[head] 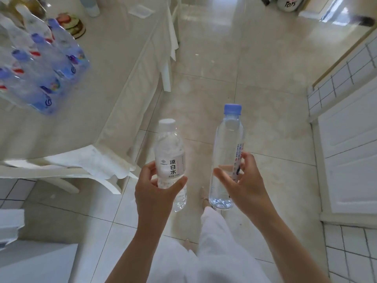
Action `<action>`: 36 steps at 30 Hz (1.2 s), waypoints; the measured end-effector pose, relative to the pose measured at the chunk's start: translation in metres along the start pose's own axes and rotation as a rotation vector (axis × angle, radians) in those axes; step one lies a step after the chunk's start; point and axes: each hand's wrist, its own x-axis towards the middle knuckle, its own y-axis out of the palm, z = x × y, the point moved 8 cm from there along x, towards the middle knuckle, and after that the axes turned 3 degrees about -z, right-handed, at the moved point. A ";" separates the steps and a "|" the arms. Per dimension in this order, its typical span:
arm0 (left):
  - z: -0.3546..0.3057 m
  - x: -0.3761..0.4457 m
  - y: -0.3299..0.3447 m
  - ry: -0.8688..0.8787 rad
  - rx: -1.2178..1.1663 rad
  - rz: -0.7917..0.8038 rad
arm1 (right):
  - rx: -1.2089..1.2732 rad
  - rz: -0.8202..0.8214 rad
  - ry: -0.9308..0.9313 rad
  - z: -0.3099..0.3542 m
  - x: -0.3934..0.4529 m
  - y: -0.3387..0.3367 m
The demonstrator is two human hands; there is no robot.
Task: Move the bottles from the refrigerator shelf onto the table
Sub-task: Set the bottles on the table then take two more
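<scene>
Table (98, 82) left, perhaps holding bottles (40, 64).

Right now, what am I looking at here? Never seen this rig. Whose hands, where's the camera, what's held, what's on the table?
There is no machine: a person wears one wide-angle camera on the head, looking forward and down, so this single picture shows their own arms from above. The left hand grips a clear bottle with a white cap. The right hand grips a taller clear bottle with a blue cap. Both bottles are upright, held over the tiled floor, not yet on the table at left. On the table sits a shrink-wrapped pack of blue-capped bottles, with a striped round item behind it, too blurred to identify.
</scene>
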 end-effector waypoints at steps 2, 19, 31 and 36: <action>-0.009 0.026 0.012 -0.018 -0.002 -0.047 | -0.023 0.043 -0.032 0.018 0.036 0.003; -0.078 0.221 -0.010 -0.090 -0.052 -0.488 | -0.226 0.419 -0.276 0.174 0.253 0.146; -0.066 0.378 -0.097 -0.119 -0.055 -0.544 | -0.277 0.468 -0.291 0.255 0.331 0.309; -0.067 0.420 -0.118 -0.106 -0.074 -0.584 | -0.239 0.518 -0.298 0.279 0.354 0.358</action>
